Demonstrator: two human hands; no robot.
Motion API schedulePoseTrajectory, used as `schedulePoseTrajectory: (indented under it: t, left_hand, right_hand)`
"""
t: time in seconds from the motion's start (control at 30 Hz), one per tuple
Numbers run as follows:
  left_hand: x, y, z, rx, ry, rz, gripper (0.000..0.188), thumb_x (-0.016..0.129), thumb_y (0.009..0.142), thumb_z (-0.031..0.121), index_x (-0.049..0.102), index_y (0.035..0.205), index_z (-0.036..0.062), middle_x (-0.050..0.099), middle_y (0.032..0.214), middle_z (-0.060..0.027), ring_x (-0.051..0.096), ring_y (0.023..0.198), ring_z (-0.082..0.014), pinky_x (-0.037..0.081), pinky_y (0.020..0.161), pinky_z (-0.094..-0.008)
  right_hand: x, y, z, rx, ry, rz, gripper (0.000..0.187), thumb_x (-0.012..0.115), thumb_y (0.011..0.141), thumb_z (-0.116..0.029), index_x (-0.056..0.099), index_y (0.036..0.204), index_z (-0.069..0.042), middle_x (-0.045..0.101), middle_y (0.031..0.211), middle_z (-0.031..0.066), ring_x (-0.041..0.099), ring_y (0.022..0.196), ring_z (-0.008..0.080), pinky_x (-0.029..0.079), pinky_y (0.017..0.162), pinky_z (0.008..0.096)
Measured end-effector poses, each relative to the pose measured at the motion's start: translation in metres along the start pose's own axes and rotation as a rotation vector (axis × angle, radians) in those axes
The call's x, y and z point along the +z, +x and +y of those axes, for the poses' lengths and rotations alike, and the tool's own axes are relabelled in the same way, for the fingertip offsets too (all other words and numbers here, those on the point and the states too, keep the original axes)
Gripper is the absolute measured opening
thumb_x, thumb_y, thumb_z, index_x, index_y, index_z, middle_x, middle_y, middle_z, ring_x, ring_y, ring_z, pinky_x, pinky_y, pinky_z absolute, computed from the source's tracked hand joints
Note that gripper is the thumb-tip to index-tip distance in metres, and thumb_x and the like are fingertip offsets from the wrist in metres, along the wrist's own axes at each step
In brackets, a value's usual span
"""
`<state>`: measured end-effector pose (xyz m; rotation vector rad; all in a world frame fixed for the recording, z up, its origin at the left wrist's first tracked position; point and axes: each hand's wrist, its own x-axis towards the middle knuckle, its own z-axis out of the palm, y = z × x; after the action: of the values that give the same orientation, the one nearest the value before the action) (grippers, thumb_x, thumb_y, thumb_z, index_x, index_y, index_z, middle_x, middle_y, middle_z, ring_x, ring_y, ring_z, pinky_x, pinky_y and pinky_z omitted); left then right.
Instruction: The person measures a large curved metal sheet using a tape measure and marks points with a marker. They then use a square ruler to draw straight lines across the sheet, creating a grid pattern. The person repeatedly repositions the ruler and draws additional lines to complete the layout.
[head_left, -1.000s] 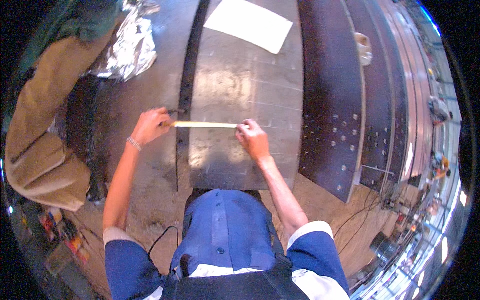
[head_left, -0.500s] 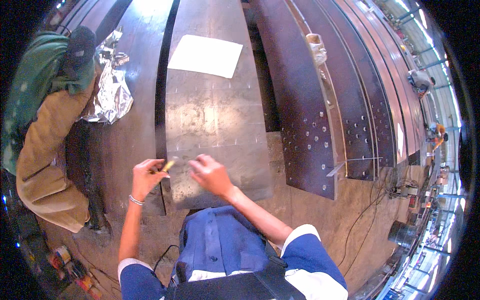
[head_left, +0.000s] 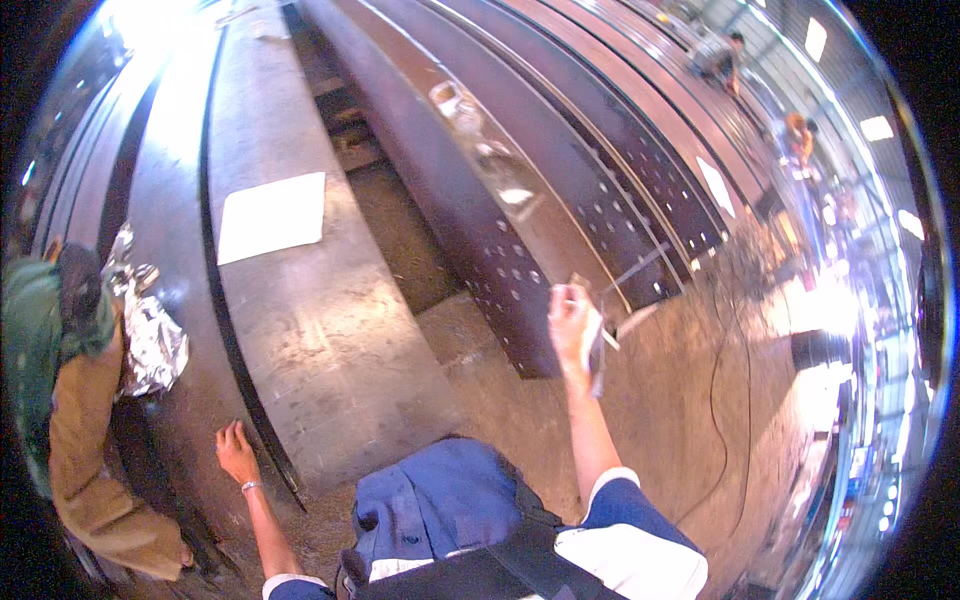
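Observation:
My left hand (head_left: 237,452) rests low on the dark steel plate (head_left: 190,330) at the left, fingers stretched out, with nothing visible in it. My right hand (head_left: 574,322) is raised by the near end of a steel beam (head_left: 500,265) with drilled holes. Its fingers are closed and blurred; a small brownish bit shows at the tips and a thin grey strip beside the wrist, but I cannot make out what is held. A white sheet (head_left: 272,216) lies on the middle steel plate (head_left: 340,330). A thin metal strip (head_left: 642,264) juts across the beam ends.
A person in a green top (head_left: 35,330) bends at the left beside crumpled silver foil (head_left: 150,335). A clear plastic-like wrapper (head_left: 455,105) lies on the beams. Cables (head_left: 722,400) run over the floor at right. Other people (head_left: 715,60) work far right.
My view has swung right. My hands have moved apart: the left, which held a small yellow stick, now lies on the plate; the right has gone out to the drilled beam.

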<state>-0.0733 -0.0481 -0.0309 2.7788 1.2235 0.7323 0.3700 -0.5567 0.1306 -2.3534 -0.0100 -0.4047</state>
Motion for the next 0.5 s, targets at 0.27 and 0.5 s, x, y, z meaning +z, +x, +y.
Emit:
schedulePoseTrajectory:
  t: [0.27,0.5]
  left_hand:
    - [-0.010,0.011,0.057,-0.079,-0.111,-0.008,0.023,0.067,0.098,0.024,0.075,0.109,0.0052,0.069,0.115,-0.0149,0.068,0.104,-0.0333,0.053,0.089,-0.0423]
    - [-0.050,0.017,0.124,-0.235,-0.300,0.077,0.021,0.068,0.098,0.018,0.076,0.109,0.0024,0.072,0.111,-0.0113,0.069,0.099,-0.0250,0.053,0.087,-0.0367]
  right_hand:
    - [0.050,-0.081,0.040,0.097,0.342,-0.407,0.023,0.065,0.099,-0.024,0.072,0.089,-0.004,0.068,0.065,0.0055,0.060,0.057,0.0103,0.045,0.054,0.0319]
    - [-0.006,-0.152,0.099,1.081,1.468,0.056,0.058,0.056,0.099,-0.058,0.068,0.109,-0.002,0.067,0.078,0.0067,0.044,0.049,0.0103,0.031,0.043,0.0241]
